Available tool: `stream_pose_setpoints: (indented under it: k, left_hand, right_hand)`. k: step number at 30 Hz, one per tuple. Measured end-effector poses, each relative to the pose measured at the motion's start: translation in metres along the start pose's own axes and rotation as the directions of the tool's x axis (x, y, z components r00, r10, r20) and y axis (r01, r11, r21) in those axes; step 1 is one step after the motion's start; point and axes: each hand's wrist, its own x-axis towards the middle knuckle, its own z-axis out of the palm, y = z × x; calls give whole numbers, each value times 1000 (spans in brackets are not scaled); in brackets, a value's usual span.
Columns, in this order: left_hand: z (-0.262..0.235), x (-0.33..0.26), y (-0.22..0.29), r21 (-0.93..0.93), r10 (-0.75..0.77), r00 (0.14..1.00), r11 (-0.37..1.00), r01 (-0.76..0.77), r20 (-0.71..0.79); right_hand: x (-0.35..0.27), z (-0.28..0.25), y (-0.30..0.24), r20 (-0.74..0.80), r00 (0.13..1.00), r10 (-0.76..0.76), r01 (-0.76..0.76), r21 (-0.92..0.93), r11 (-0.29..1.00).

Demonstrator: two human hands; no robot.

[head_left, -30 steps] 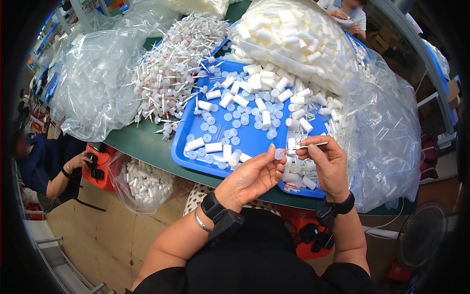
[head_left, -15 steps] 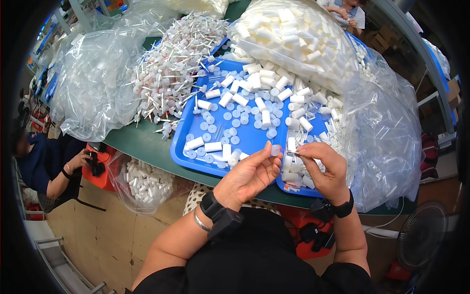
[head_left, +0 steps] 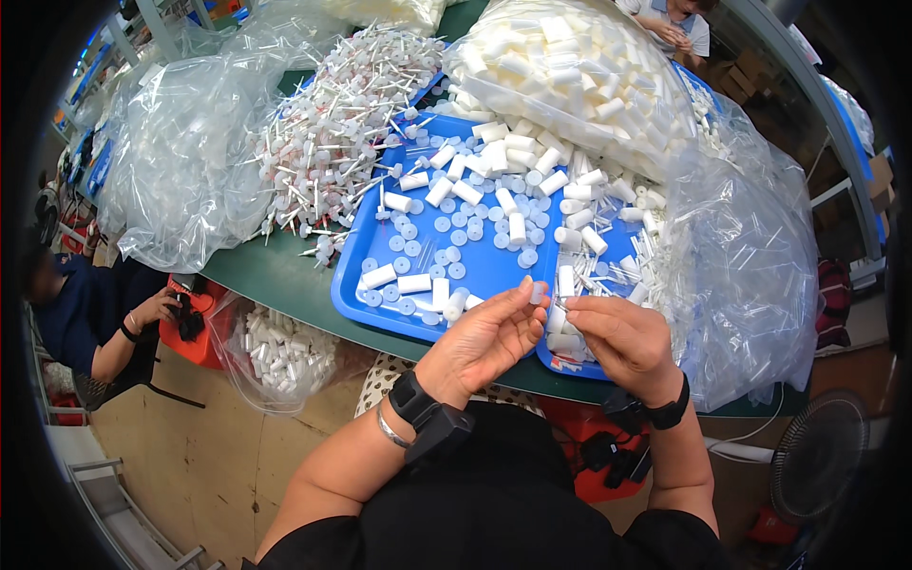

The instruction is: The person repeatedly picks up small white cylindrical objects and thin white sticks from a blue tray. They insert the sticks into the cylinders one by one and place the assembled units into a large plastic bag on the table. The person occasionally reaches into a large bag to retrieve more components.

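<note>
Between thumb and fingertips, my left hand pinches a small translucent plastic disc above the near edge of the blue tray. My right hand is close by on its right, thumb and forefinger pressed together on a thin, small piece pointing toward the disc. Its exact kind is too small to tell, and whether it touches the disc is unclear. Under and beyond the hands, translucent discs and white cylinders lie loose in the tray.
A heap of thin-stemmed white parts covers the table's left side. Behind the trays bulges a bag of white cylinders. Clear plastic bags lie at the left; another sheet hangs at right. Co-workers sit at left and far right.
My right hand has moved slightly left and turned, bringing its pinched fingertips closer to the disc. My left hand stays nearly in place, still pinching the disc.
</note>
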Motion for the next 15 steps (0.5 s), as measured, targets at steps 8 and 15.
stream_pose_setpoints:
  k: [8, 15]
  left_hand:
    - [7, -3, 2, 74, 43, 999, 996, -43, 3]
    - [10, -6, 0, 126, 79, 997, 989, -79, 2]
  right_hand:
    - [-7, 16, -1, -86, 886, 456, -429, 223, 875]
    - [-7, 9, 1, 3, 871, 492, -491, 50, 869]
